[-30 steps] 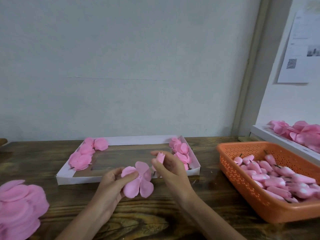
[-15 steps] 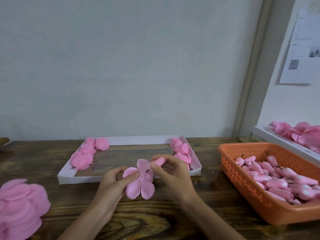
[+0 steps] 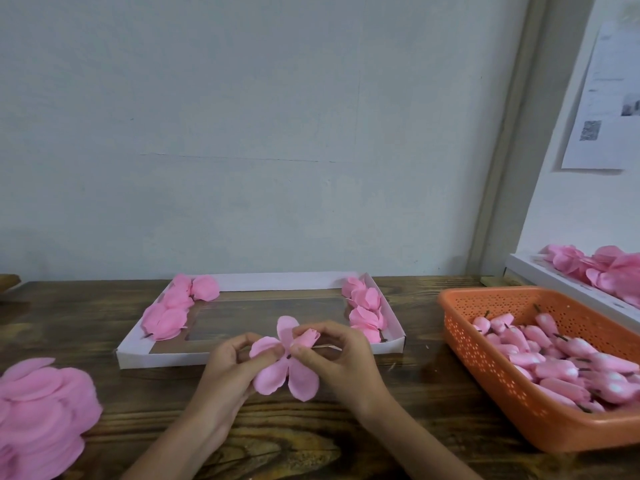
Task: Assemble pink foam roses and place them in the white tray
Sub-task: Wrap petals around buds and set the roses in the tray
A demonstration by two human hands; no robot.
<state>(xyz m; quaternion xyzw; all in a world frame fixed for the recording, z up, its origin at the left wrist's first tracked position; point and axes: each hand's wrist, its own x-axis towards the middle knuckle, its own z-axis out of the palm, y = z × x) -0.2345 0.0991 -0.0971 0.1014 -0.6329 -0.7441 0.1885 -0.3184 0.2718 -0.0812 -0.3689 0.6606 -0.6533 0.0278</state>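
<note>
- Your left hand [image 3: 235,368], just below the frame's centre, grasps the petal piece [image 3: 270,379]; thumb and curled fingers pinch its left lobes.
- Your right hand [image 3: 341,363], just beside the left, pinches the bud [image 3: 309,337] between thumb and forefinger; the bud sits at the middle of the petal piece, touching it; a thin stem [image 3: 327,346] pokes out to the right under your fingers.
- The petal piece is held above the tabletop [image 3: 86,327], in front of the near rim of the white tray [image 3: 166,358]; its four lobes spread flat, two up and two down.
- The white tray lies just behind your hands; finished roses [image 3: 173,311] line its left end, and more [image 3: 367,315] line its right end; its middle is bare.
- An orange basket [image 3: 485,362] sits at the right of the frame, well apart from the tray; loose buds [image 3: 554,355] with dark stems fill it.
- A pile of petals [image 3: 38,414] rests at the lower left.
- A second tray [image 3: 554,282] of pink petals lies at the right edge; a sheet of paper [image 3: 602,98] hangs on the wall above it.
</note>
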